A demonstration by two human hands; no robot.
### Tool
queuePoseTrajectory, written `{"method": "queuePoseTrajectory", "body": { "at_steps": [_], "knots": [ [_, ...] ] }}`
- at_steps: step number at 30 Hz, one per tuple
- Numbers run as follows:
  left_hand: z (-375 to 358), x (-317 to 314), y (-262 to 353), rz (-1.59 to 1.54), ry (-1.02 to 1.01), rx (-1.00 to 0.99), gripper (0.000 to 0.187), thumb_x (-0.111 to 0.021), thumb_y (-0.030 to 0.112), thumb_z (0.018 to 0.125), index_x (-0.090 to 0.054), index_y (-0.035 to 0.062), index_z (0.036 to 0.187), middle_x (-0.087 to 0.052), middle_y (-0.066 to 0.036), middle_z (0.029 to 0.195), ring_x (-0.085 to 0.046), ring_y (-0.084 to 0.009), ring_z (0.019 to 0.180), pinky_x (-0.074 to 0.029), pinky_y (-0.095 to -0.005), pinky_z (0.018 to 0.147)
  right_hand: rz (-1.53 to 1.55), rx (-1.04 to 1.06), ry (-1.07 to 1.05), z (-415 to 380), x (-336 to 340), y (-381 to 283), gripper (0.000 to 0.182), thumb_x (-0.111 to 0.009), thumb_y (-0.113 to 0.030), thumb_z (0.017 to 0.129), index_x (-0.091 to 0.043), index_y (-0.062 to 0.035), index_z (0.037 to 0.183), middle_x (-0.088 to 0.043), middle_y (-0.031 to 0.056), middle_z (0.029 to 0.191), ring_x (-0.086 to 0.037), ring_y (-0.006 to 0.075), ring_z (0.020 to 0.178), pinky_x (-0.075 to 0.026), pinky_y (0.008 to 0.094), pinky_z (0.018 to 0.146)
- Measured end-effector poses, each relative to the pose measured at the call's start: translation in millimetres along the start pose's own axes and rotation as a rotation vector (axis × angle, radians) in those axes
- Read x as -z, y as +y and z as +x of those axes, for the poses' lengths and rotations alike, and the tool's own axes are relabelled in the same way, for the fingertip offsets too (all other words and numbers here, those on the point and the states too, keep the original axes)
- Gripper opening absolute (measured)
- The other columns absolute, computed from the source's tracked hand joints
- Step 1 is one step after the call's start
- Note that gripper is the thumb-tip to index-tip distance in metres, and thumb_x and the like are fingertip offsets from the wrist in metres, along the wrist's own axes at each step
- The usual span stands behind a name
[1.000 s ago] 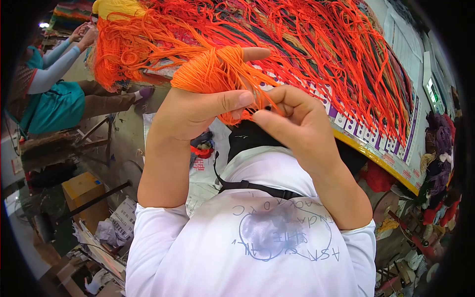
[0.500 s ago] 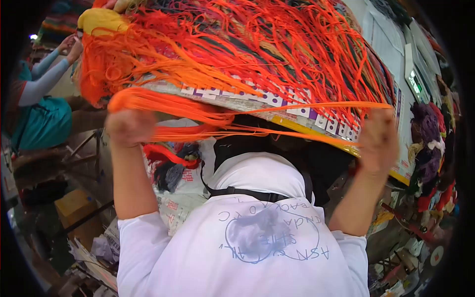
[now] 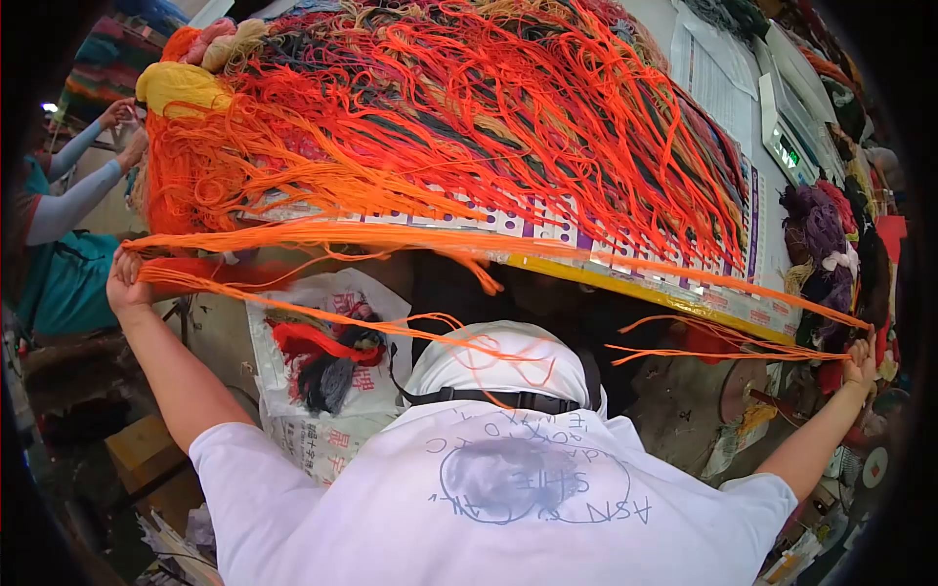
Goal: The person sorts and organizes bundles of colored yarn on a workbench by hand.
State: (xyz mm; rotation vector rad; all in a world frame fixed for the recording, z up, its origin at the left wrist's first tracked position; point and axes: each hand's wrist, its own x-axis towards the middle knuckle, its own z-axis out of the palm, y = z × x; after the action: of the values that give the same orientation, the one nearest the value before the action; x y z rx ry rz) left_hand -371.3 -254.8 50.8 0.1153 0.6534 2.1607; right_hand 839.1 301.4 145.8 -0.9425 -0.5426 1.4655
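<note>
A bundle of orange yarn (image 3: 332,234) is stretched wide between my two hands, in front of the table's near edge. My left hand (image 3: 129,283), far out to the left, is closed round its thick end. At the far right, my right hand (image 3: 860,366) is closed on a thinner group of the same strands. Loose ends dangle from both hands, curling over my white shirt and belt. Just beyond lies a broad layer of red-orange strands (image 3: 469,117) on the table, over darker yarn. A yellow skein (image 3: 184,90) rests at its left corner.
A yellow strip (image 3: 625,288) runs along the table edge. To the right stand a digital scale (image 3: 787,146) and hanging purple yarn (image 3: 821,230). Below the table, a white plastic bag (image 3: 278,381) bears red and dark yarn. Another person's hands (image 3: 127,132) are at the far left.
Both my hands have moved outward, left and right, and the right one also lower. The orange yarn is drawn out wider, and its lower strands now hang as separate loose ends.
</note>
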Motion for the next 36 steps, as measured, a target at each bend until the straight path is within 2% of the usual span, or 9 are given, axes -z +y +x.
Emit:
{"method": "queuePoseTrajectory", "body": {
  "at_steps": [4, 5, 7, 9, 11, 15, 18, 20, 36],
  "knots": [
    [-13, 43, 38, -0.128, 0.259, -0.339, 0.015, -0.037, 0.008, 0.091, -0.043, 0.0073, 0.078, -0.026, 0.005, 0.049, -0.026, -0.0061, 0.041, -0.022, -0.023, 0.041, -0.125, 0.321, 0.499, 19, 40, -57, 0.031, -0.042, -0.024, 0.098, -0.055, -0.0059, 0.119, -0.02, -0.0048, 0.052, -0.014, 0.0057, 0.04, -0.013, 0.0228, 0.037],
    [-22, 40, 32, -0.098, 0.115, -0.319, 0.015, -0.037, 0.007, 0.091, -0.042, 0.0079, 0.077, -0.026, 0.005, 0.05, -0.026, -0.0059, 0.041, -0.023, -0.0228, 0.041, -0.125, 0.319, 0.504, 15, 36, -55, 0.031, -0.042, -0.024, 0.098, -0.055, -0.0059, 0.119, -0.02, -0.0048, 0.052, -0.014, 0.0057, 0.04, -0.013, 0.0228, 0.037],
    [-38, -32, -57, -0.069, -0.181, -0.18, 0.013, -0.04, 0.009, 0.093, -0.045, 0.0061, 0.081, -0.028, 0.005, 0.051, -0.027, -0.0057, 0.042, -0.026, -0.022, 0.041, -0.46, 0.266, -0.013, -13, -58, 12, 0.04, -0.039, -0.021, 0.098, -0.041, -0.0004, 0.132, -0.025, -0.006, 0.055, -0.018, 0.0036, 0.04, -0.015, 0.0207, 0.034],
    [-52, -129, -185, -0.18, -0.247, 0.005, 0.016, -0.042, 0.012, 0.094, -0.051, -0.0015, 0.098, -0.032, 0.004, 0.054, -0.03, -0.0055, 0.044, -0.029, -0.0208, 0.041, -0.522, 0.279, 0.186, -103, -249, 183, 0.038, -0.039, -0.014, 0.095, -0.043, 0.0003, 0.131, -0.035, -0.0078, 0.064, -0.027, -0.0009, 0.047, -0.021, 0.0144, 0.037],
    [-55, -155, -271, -0.147, -0.251, 0.205, 0.045, -0.047, 0.013, 0.092, -0.036, -0.0076, 0.13, -0.037, 0.004, 0.06, -0.034, -0.0035, 0.048, -0.032, -0.0182, 0.041, -0.592, -0.035, -0.184, -137, -299, 279, 0.036, -0.05, -0.02, 0.091, -0.053, -0.0017, 0.122, -0.047, -0.0073, 0.069, -0.034, -0.002, 0.053, -0.025, 0.0145, 0.043],
    [-61, -198, -402, 0.522, -0.215, 0.582, 0.043, -0.056, 0.013, 0.088, -0.045, -0.0052, 0.125, -0.039, 0.005, 0.061, -0.037, -0.003, 0.05, -0.033, -0.0186, 0.044, -0.948, -0.175, -0.569, -192, -371, 430, 0.022, -0.06, -0.02, 0.085, -0.068, -0.0019, 0.095, -0.06, -0.0008, 0.07, -0.047, 0.0033, 0.059, -0.037, 0.0199, 0.051],
    [-67, -202, -454, 0.92, -0.189, 0.624, 0.036, -0.055, 0.012, 0.088, -0.05, -0.0017, 0.121, -0.04, 0.005, 0.059, -0.038, -0.004, 0.05, -0.034, -0.0218, 0.047, -1.037, 0.077, -0.724, -200, -375, 501, 0.018, -0.064, -0.016, 0.079, -0.069, -0.0007, 0.088, -0.063, 0.0069, 0.068, -0.059, 0.0139, 0.063, -0.046, 0.0275, 0.057],
    [-68, -209, -462, 0.958, -0.177, 0.658, 0.029, -0.053, 0.011, 0.088, -0.053, 0.0011, 0.115, -0.039, 0.006, 0.058, -0.036, -0.0038, 0.049, -0.031, -0.0214, 0.046, -1.196, 0.244, -0.709, -203, -376, 517, 0.015, -0.066, -0.015, 0.075, -0.069, -0.0026, 0.081, -0.063, 0.0125, 0.072, -0.062, 0.0227, 0.065, -0.048, 0.0324, 0.06],
    [-49, -215, -489, 1.168, -0.11, 0.664, 0.008, -0.055, 0.011, 0.086, -0.057, 0.0043, 0.083, -0.046, 0.003, 0.058, -0.037, -0.0043, 0.044, -0.03, -0.0217, 0.041, -1.085, 0.388, -0.761, -213, -360, 521, 0.007, -0.064, -0.007, 0.074, -0.066, -0.0033, 0.079, -0.062, 0.0073, 0.076, -0.06, 0.0218, 0.065, -0.047, 0.0312, 0.059]
  ]
}}
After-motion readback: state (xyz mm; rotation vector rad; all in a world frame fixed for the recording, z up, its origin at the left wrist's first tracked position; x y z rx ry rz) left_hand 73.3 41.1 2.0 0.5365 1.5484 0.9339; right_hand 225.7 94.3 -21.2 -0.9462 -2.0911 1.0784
